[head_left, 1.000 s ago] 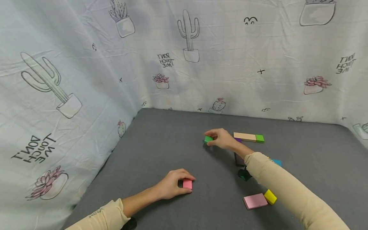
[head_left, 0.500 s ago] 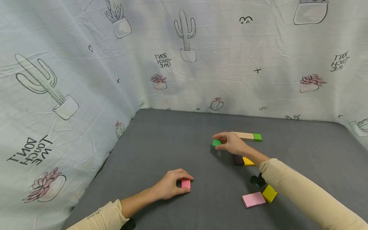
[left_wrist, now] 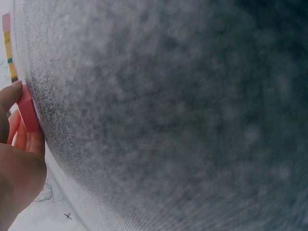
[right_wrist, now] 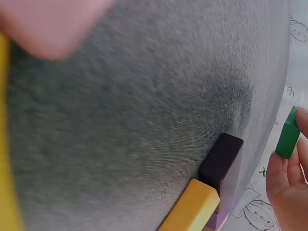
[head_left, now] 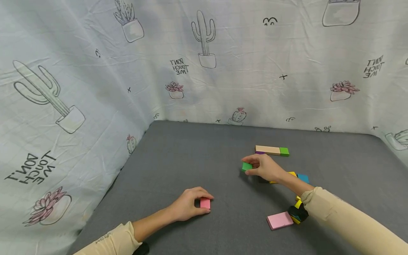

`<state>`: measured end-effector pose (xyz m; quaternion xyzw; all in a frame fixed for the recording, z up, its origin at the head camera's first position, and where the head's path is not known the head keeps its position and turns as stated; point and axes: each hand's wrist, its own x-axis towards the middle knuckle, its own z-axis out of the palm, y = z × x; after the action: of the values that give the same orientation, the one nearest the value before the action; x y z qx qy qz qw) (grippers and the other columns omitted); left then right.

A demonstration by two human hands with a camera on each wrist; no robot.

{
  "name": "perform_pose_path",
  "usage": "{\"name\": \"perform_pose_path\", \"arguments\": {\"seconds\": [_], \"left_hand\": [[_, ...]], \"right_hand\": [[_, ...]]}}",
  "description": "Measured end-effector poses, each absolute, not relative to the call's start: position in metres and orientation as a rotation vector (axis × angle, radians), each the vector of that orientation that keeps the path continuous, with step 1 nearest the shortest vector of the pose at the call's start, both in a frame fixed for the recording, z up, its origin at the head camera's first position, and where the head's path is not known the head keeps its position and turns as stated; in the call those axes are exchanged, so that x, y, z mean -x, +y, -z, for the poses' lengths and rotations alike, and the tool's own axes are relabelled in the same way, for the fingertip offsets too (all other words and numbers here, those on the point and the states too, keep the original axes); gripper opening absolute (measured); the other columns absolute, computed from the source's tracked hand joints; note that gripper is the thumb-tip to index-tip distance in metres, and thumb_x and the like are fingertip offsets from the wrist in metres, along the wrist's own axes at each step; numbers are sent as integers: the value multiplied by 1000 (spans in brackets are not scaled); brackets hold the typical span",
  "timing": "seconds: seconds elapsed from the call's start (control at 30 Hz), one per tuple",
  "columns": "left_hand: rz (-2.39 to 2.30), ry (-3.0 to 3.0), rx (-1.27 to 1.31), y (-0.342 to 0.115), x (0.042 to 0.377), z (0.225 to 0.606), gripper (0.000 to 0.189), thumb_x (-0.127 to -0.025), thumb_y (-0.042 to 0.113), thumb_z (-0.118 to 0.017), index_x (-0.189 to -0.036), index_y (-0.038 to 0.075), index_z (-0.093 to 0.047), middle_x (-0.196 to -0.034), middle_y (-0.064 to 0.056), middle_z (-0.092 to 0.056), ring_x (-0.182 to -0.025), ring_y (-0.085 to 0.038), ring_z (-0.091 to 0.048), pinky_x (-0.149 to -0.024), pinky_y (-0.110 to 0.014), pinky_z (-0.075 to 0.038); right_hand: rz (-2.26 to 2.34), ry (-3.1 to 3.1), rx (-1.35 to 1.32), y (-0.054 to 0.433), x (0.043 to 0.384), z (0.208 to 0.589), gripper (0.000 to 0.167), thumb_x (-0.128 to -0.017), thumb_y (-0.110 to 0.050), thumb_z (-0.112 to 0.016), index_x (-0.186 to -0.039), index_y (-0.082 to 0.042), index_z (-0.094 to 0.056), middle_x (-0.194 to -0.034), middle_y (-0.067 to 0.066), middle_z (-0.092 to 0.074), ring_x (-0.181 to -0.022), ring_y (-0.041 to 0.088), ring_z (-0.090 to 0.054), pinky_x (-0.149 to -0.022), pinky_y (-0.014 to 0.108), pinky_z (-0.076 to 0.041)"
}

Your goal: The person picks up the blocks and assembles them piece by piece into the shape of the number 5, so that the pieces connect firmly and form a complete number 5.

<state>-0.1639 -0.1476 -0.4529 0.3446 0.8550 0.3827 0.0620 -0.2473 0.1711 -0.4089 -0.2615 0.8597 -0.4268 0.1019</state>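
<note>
My left hand [head_left: 187, 206] pinches a small coral-pink block [head_left: 205, 203] between thumb and fingers, low at the grey tabletop. The same block [left_wrist: 29, 111] shows its side face in the left wrist view. Farther back and to the right, my right hand [head_left: 268, 168] holds a small green block [head_left: 247, 166] by thumb and fingertips. In the right wrist view this green block [right_wrist: 289, 134] is raised off the table. Close to that hand are a black block [right_wrist: 221, 161], a yellow block [right_wrist: 190, 207] and a purple block [right_wrist: 226, 207], partly hidden by the hand in the head view.
Behind my right hand lies a beige block [head_left: 267, 150] with a lime green block [head_left: 284, 151] at its end. A blue block [head_left: 303, 178] sits beyond my forearm. Nearer, a light pink block [head_left: 279, 220] adjoins yellow ones. A cactus-print cloth [head_left: 236, 71] hangs behind the table.
My right hand has carried the green block rightward and nearer to me, toward the black block. The left hand keeps its grip on the coral-pink block; the head view has shifted slightly.
</note>
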Motion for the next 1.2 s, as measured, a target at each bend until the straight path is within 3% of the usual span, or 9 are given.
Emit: {"name": "perform_pose_path", "arguments": {"seconds": [0.57,0.97,1.2], "left_hand": [[-1162,2591,-1058,-146,164,451,35,-79,11,-80,-111,7,-69,-106,2,-63,-98,-11,-56,-81,-26,-47],[-1180,2583,-1110,-147,166,453,34,-78,10,-80,-111,5,-69,-106,0,-63,-97,-10,-57,-81,-26,-48],[-1169,2590,-1109,-146,165,451,35,-78,11,-80,-111,6,-69,-106,1,-63,-97,-10,-57,-81,-27,-48]], "right_hand": [[1263,2496,760,185,204,408,42,-83,-8,-74,-120,7,-60,-114,16,-63,-100,29,-60,-85,37,-49],[1221,2481,815,181,166,422,36,-79,-7,-77,-113,0,-66,-105,3,-64,-88,10,-58,-78,29,-51],[1196,2474,867,182,151,427,34,-79,-11,-78,-111,-5,-67,-103,-2,-62,-87,8,-57,-75,27,-50]]}}
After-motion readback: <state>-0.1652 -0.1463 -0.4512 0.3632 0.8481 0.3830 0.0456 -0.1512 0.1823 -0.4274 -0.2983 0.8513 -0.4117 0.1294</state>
